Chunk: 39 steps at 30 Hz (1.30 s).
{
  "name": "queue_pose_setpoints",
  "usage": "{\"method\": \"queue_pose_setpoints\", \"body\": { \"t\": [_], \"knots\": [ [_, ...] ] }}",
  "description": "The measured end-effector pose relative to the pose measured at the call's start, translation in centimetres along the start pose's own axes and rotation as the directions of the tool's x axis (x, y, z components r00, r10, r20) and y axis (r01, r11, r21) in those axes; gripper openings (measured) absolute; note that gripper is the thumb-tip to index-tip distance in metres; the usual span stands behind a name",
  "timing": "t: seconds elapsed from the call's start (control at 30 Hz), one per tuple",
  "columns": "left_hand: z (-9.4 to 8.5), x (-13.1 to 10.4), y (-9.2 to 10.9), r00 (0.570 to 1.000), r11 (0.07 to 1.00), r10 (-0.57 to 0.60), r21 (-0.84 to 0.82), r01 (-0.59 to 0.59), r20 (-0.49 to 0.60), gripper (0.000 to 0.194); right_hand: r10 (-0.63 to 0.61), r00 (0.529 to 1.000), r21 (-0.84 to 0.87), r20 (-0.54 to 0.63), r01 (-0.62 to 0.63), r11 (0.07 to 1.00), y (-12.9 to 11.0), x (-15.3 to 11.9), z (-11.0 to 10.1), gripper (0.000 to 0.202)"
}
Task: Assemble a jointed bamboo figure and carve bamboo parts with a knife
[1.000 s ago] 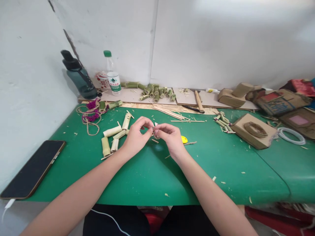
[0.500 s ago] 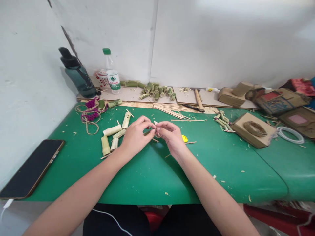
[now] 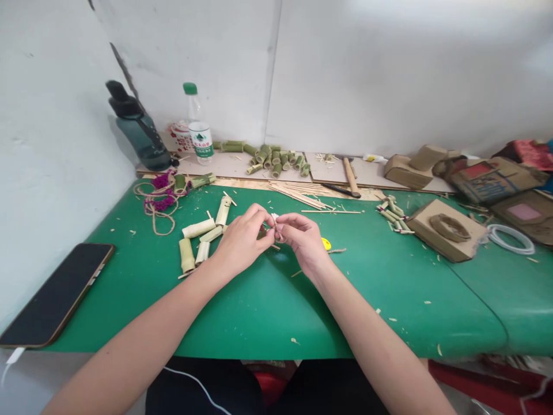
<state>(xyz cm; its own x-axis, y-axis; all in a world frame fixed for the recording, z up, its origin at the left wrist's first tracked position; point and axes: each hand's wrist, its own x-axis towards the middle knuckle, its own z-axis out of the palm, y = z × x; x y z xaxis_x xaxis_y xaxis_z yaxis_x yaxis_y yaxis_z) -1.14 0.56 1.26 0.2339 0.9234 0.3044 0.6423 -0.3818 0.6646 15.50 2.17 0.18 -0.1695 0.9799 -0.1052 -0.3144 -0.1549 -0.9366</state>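
Observation:
My left hand [image 3: 244,236] and my right hand [image 3: 305,239] meet fingertip to fingertip above the mat. A small bamboo piece [image 3: 275,217] with a pale tip shows between them, mostly hidden by the fingers of my left hand, which are closed on it. Thin brown twine [image 3: 280,237] curls at the fingertips of my right hand, pinched there. Just left of my left hand lie several cut bamboo tubes [image 3: 197,229] and sticks. Behind my right wrist, a yellow object [image 3: 326,244] is partly hidden.
Green mat [image 3: 276,323] covers the table. A phone [image 3: 58,294] lies left, with purple yarn and twine [image 3: 162,199] beyond. Bottles [image 3: 201,129], bamboo sections [image 3: 276,158], thin sticks [image 3: 298,193] and a hammer [image 3: 351,176] line the back. Right is a cardboard block [image 3: 447,227].
Both hands stay together at nearly the same spot, with the fingertips shifting slightly around the bamboo and twine. The whole view has moved a little.

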Motion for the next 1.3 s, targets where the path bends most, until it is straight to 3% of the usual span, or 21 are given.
{"method": "queue_pose_setpoints", "body": {
  "t": [0.17,0.5,0.67,0.93,1.13,1.3],
  "knots": [
    [0.0,-0.05,0.04,0.999,1.0,0.002,-0.001,-0.002,-0.032,0.003,-0.002,1.0,0.006,0.017,0.002,1.0,0.02,0.06,-0.14,0.024],
    [0.34,-0.08,-0.25,0.987,0.953,0.161,0.261,-0.156,0.005,0.004,-0.113,0.993,-0.157,-0.033,0.107,0.982,0.13,0.0,0.32,0.011],
    [0.28,-0.07,-0.49,0.977,0.95,0.215,0.235,-0.207,-0.01,0.002,-0.125,0.991,-0.168,-0.042,0.116,0.979,0.1,-0.05,0.32,0.011],
    [0.38,0.05,-0.89,0.987,0.972,0.154,0.184,-0.143,-0.045,0.01,-0.075,0.997,-0.08,-0.03,0.073,0.994,0.04,-0.12,-0.05,0.014],
    [0.51,-0.13,-0.85,0.961,0.964,0.201,0.213,-0.159,-0.192,0.009,-0.034,0.998,-0.045,-0.043,0.032,0.998,0.05,-0.08,-0.02,0.016],
    [0.58,-0.3,-0.71,0.938,0.937,0.255,0.301,-0.179,-0.234,0.016,-0.045,0.998,-0.094,-0.045,0.041,0.995,0.22,0.02,-0.09,0.015]
  ]
}}
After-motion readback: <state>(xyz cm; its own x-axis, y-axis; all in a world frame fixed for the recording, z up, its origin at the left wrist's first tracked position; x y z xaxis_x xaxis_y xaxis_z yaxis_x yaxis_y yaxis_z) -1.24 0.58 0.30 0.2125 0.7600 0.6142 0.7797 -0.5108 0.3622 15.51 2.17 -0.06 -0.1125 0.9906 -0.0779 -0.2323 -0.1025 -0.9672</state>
